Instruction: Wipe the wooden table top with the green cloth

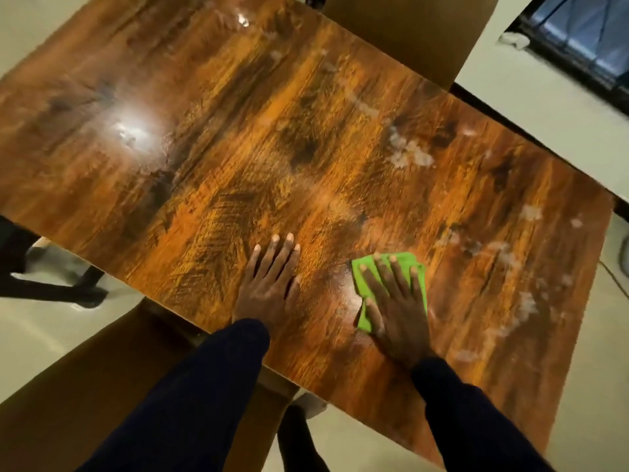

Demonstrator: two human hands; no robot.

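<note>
Green cloth [414, 261] folded flat on wooden surface [204, 131] near front edge, long axis pointing away, along fingers. Right grip [396, 308] pressing it, fingers straight, spread. Left grip [269, 284] flat on bare wood beside, holding nothing. White smears [408, 155] further right.
</note>
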